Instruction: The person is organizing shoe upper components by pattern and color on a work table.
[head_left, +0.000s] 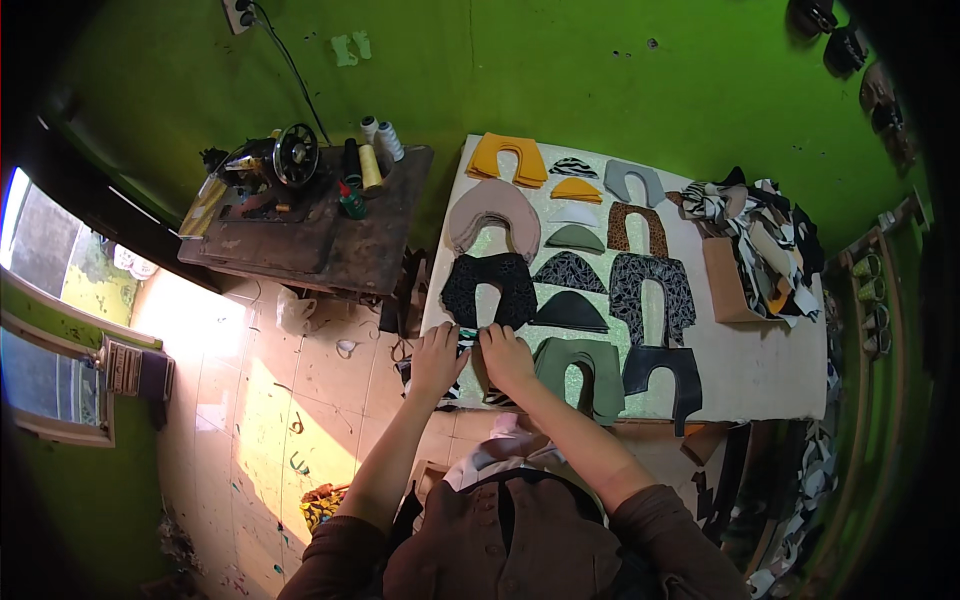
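My left hand (437, 358) and my right hand (507, 357) lie side by side on the table's near left corner. Fingers point away from me and look stretched out and flat. Under and between them is a black-and-white striped cut piece (466, 343), mostly hidden by the hands. Just beyond my fingertips lies a black patterned U-shaped piece (461, 290). A stack of olive green U-shaped pieces (605, 383) is right of my right hand. Black half-moon pieces (570, 310) lie beyond that stack.
The cloth-covered table (755, 370) bears more cut pieces: beige (495, 205), yellow (490, 158), leopard print (622, 228) and black (665, 375). A cardboard box of scraps (735, 285) stands right. Leftward, a sewing machine (270, 165) and thread cones (371, 165) occupy a wooden table (350, 245).
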